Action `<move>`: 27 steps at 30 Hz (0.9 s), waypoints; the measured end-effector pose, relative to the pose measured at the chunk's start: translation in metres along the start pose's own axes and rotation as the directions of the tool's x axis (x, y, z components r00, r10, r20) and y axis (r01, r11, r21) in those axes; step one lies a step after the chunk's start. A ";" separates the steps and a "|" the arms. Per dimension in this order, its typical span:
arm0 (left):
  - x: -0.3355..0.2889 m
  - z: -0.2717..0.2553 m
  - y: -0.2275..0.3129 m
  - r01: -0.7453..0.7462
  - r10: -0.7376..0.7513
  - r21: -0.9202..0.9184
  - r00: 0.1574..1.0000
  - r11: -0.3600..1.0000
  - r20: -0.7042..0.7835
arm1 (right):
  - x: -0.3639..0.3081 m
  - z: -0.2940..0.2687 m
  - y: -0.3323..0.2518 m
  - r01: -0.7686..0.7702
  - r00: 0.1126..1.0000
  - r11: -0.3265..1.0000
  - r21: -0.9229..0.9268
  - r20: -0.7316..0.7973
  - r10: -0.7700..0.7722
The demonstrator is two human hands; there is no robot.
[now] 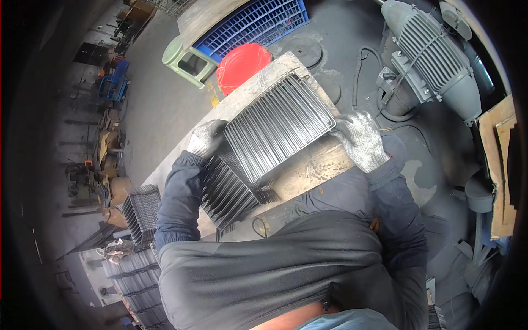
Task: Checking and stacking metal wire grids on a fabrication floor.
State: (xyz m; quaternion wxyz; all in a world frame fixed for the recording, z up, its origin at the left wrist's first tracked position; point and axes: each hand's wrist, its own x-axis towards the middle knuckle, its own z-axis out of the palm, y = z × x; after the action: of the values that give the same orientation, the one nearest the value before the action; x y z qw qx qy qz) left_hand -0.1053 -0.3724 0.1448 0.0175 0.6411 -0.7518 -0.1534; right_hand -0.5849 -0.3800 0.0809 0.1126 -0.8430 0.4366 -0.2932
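A rectangular wire rack (280,126) with many parallel metal bars lies tilted between my two hands, over a worn board-like bench top. My left hand (205,138), in a whitish knitted glove, is closed at the rack's left edge; its fingertips are partly hidden. At the right corner my right hand (363,141), gloved the same way, has its fingers closed on the rim. Below and to the left, a stack of similar wire racks (225,192) sits next to my left forearm. Whether further racks lie under the held one is hard to make out.
The bench top (316,170) runs diagonally. Beyond it stand a red round-topped stool (242,67), a pale green stool (190,63) and a blue plastic crate (258,27). A grey finned motor (434,49) is at the right. More stacked racks (135,280) stand at lower left.
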 end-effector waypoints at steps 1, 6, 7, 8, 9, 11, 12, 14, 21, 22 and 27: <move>-0.001 0.000 -0.003 0.031 -0.031 0.025 0.999 0.999 0.025 | 0.006 -0.005 -0.002 0.004 1.000 1.000 0.003 0.000 -0.004; -0.002 0.007 0.009 -0.041 0.042 0.018 0.996 0.999 -0.084 | 0.018 -0.014 -0.016 -0.009 0.994 0.994 -0.110 0.110 0.022; -0.001 0.009 0.013 -0.060 0.061 0.017 0.992 0.998 -0.115 | 0.016 -0.012 -0.015 -0.003 0.994 0.994 -0.110 0.109 0.015; -0.001 0.010 0.017 -0.022 0.018 -0.041 0.996 0.999 -0.093 | 0.011 -0.007 -0.012 -0.014 0.998 0.999 -0.052 0.057 0.017; -0.001 0.007 0.022 -0.023 0.019 -0.042 0.995 0.999 -0.094 | 0.004 -0.003 -0.007 -0.028 1.000 1.000 0.005 0.007 0.028; 0.000 -0.002 0.033 0.119 -0.120 -0.118 0.993 0.986 0.004 | -0.002 0.001 0.003 -0.010 1.000 1.000 -0.028 -0.011 0.010; 0.000 -0.008 0.034 0.202 -0.193 -0.211 0.979 0.956 0.065 | 0.000 0.001 0.007 -0.002 1.000 1.000 -0.027 0.027 0.003; 0.002 -0.008 0.032 0.226 -0.210 -0.222 0.973 0.949 0.090 | 0.003 -0.001 0.009 0.004 0.998 1.000 -0.030 0.063 -0.003; 0.003 -0.003 0.019 0.129 -0.121 -0.333 0.992 0.934 0.046 | 0.038 -0.033 -0.020 0.071 0.993 0.994 0.081 -0.098 -0.063; 0.002 -0.002 0.019 0.131 -0.129 -0.400 0.991 0.907 0.031 | 0.041 -0.033 -0.022 0.106 0.980 0.984 0.141 -0.181 -0.079; 0.004 -0.009 0.019 0.172 -0.169 -0.528 0.984 0.832 0.055 | 0.042 -0.022 -0.020 0.045 0.994 0.979 0.198 -0.104 -0.025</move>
State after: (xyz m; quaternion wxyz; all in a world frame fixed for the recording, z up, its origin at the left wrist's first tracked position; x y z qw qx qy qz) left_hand -0.1227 -0.3754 0.1573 0.1777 0.6753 -0.6200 -0.3577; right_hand -0.5651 -0.4006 0.1241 0.1695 -0.8191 0.3951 -0.3798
